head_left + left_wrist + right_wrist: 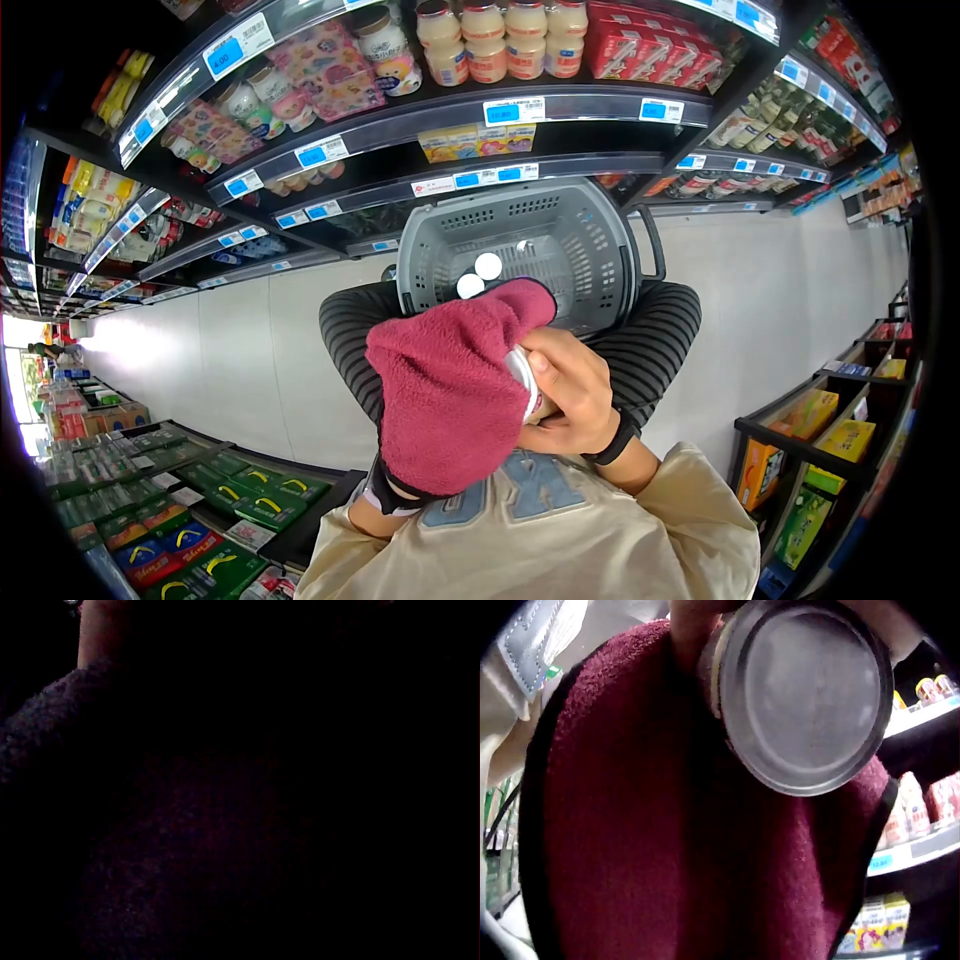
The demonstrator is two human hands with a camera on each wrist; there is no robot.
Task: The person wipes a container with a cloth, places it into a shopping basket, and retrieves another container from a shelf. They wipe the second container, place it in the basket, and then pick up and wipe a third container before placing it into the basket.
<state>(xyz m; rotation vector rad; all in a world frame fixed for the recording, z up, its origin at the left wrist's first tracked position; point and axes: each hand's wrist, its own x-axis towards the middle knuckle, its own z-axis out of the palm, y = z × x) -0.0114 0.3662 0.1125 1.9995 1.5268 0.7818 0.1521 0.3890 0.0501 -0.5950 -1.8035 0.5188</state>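
My right hand grips a round jar in front of the chest. Its clear circular base faces the right wrist camera, and a white end shows beside the thumb in the head view. A dark red fleecy cloth with black edging drapes over my left hand and lies against the jar. That hand is hidden under the cloth, with only its wrist near the black edge; I cannot tell how its fingers lie. Past the cloth, two white round lids show inside a grey shopping basket. The left wrist view is nearly black.
The basket stands between my knees, its handle to the right. Ahead rise store shelves with bottles, red cartons and price tags. Behind on the left are low racks of green boxes; on the right, a rack with yellow packs. Pale floor runs between.
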